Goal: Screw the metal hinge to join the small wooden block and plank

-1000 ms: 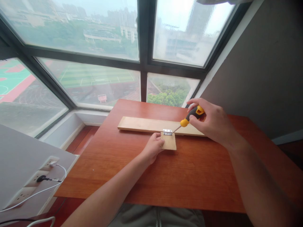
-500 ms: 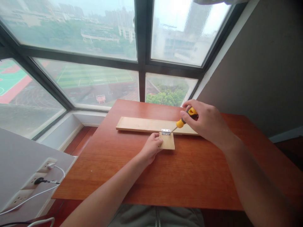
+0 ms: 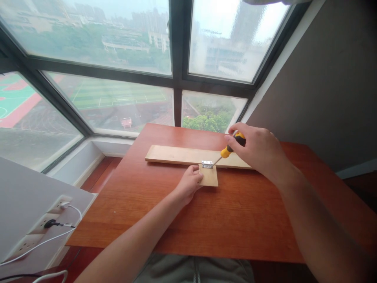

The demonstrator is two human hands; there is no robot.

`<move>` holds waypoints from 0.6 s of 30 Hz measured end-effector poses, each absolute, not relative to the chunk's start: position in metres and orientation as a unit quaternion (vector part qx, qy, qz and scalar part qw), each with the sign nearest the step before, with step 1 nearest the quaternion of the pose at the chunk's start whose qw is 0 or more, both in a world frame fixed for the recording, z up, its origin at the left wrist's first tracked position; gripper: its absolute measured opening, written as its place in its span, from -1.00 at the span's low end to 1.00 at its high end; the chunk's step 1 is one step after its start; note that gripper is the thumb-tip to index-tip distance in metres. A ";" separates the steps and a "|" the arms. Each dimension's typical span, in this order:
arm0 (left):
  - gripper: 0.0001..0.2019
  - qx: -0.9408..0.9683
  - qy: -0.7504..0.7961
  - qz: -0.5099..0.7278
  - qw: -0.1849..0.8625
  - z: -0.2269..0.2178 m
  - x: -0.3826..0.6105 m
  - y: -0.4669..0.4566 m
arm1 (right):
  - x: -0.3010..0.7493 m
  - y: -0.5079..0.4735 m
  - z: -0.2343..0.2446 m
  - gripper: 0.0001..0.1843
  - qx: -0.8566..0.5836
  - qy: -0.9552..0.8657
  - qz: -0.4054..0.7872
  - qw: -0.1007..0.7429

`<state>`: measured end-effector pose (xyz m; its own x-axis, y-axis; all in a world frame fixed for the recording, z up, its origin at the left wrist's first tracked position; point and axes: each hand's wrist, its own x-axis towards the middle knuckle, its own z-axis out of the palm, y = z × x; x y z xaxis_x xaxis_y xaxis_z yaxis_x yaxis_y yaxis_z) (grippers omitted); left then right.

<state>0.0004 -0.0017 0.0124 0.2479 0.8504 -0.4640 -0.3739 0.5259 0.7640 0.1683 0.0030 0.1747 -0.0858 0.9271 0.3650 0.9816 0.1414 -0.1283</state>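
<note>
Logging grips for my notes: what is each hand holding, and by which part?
The right hand grips the screwdriver by its yellow-and-black handle. The left hand holds the small wooden block steady at its left edge.

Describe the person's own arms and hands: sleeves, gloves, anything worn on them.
Both arms are bare as far as they show: no sleeve on the left arm or the right arm. The left hand and the right hand wear no gloves, and no ring, watch or band shows. At the bottom edge is a grey-green garment.
</note>
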 end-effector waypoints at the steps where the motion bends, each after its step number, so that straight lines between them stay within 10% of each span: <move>1: -0.72 0.261 0.456 0.411 0.745 0.013 0.000 -0.002 | 0.169 0.003 0.175 -0.76 -0.635 -0.745 -0.063 0.193; 18: -0.74 0.263 0.457 0.410 0.744 0.014 0.000 -0.002 | 0.171 0.000 0.174 -0.58 -0.585 -0.778 -0.020 0.229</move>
